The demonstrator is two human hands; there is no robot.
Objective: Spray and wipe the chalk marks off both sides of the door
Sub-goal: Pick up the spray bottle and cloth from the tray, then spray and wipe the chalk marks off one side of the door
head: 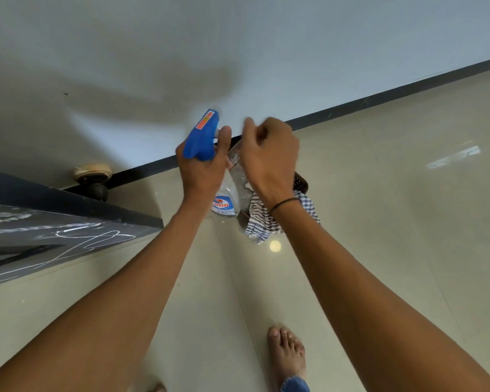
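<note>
My left hand (pixel 201 171) grips the neck of a clear spray bottle (pixel 227 199), just under its blue trigger head (pixel 203 137). The nozzle points toward the wall. My right hand (pixel 269 157) is close against the bottle's right side with curled, motion-blurred fingers; whether it holds the bottle is hidden. The dark door (pixel 54 233) with white chalk scribbles stands open at the left. A blue-and-white checked cloth (pixel 259 224) lies on the floor below my right wrist.
A dark brown perforated basket (pixel 301 183) sits partly under the cloth by the black skirting (pixel 379 101). A round door stopper (pixel 94 176) is fixed low on the wall behind the door. My bare right foot (pixel 286 355) stands on the glossy beige tiles.
</note>
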